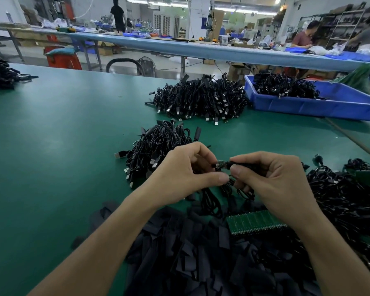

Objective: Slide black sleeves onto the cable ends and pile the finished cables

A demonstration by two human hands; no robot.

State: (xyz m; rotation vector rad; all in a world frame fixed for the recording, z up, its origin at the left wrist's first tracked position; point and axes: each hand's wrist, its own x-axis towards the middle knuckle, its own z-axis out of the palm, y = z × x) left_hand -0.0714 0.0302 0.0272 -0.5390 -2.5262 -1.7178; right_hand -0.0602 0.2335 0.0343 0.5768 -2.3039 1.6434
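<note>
both hands (181,167) (271,178) pinch one cable end (221,164), right fingers seemingly gripping a sleeve (241,165).

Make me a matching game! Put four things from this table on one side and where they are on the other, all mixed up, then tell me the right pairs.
Things:
1. blue bin
2. green circuit board strip
3. loose black sleeves
4. small cable pile

Places:
A. just beyond the left hand
B. heaped nearest the person, under the forearms
C. far right of the green table, holding cables
D. below the right hand, at the edge of the sleeve heap

Pairs: 1-C, 2-D, 3-B, 4-A
</note>
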